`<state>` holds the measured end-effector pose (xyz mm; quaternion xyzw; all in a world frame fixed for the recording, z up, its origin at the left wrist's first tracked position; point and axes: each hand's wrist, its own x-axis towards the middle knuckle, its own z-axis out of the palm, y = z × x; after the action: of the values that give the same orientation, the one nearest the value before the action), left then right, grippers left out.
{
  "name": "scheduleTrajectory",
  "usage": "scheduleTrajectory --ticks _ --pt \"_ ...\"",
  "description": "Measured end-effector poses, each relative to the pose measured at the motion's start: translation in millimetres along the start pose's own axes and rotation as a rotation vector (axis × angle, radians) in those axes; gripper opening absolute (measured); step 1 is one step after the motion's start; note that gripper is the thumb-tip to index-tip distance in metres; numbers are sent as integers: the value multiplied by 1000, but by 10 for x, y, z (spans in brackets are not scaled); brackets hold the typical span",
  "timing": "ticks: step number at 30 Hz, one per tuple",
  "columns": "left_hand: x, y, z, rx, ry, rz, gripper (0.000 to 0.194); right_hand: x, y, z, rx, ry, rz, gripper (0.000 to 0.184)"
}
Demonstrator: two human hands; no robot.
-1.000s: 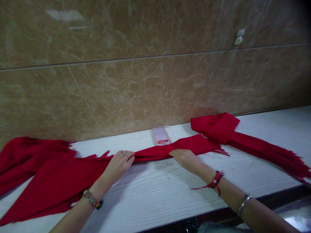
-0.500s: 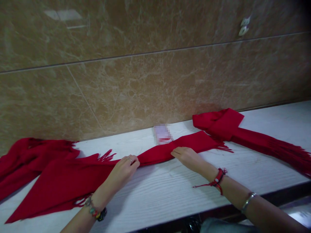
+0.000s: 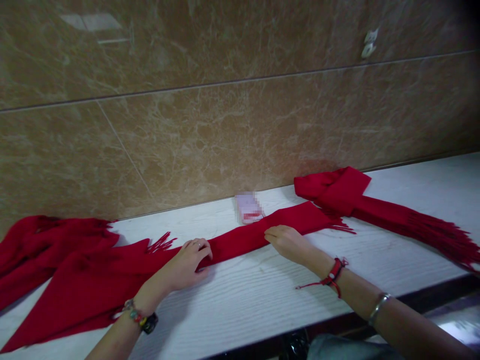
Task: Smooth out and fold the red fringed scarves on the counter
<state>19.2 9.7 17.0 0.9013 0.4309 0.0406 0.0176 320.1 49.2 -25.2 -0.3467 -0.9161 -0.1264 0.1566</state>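
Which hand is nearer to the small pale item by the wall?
Right. The right hand is at the red scarf, just in front and slightly right of the pale item; the left hand is farther off, front-left.

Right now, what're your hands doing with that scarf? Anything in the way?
Left hand on middle scarf. Right hand at near edge. Pale blurred item behind, not on it.

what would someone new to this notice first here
Probably the bright red scarf stretched across the pale tabletop, with both hands on it, the left and the right. Next, likely the looped red scarf lying by the brown marbled wall, right of the blurred-out rectangular item.
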Motion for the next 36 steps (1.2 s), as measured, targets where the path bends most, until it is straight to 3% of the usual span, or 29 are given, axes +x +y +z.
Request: scheduleTrajectory --ticks 3,5,8,13,20,28,36 --pt "105 9 -33 -178 42 -15 19 19 -43 9 8 85 -43 25" --pt "244 -41 -37 -275 52 -142 29 32 -76 13 6 132 -88 26" --pt "466 -182 -60 -377 -81 -296 31 47 -112 25 -20 133 -134 23" --pt "670 -358 -161 -479 -296 -221 22 66 -126 48 -47 46 -149 17" --pt "812 -403 -126 -548 -312 -276 37 87 -157 -7 -27 -35 -109 15" --pt "653 -385 -28 -475 -234 -328 29 78 -153 22 -9 -31 -95 13" --pt "499 -495 -62 -436 -185 -354 37 74 -155 -1 -10 -40 -83 17"
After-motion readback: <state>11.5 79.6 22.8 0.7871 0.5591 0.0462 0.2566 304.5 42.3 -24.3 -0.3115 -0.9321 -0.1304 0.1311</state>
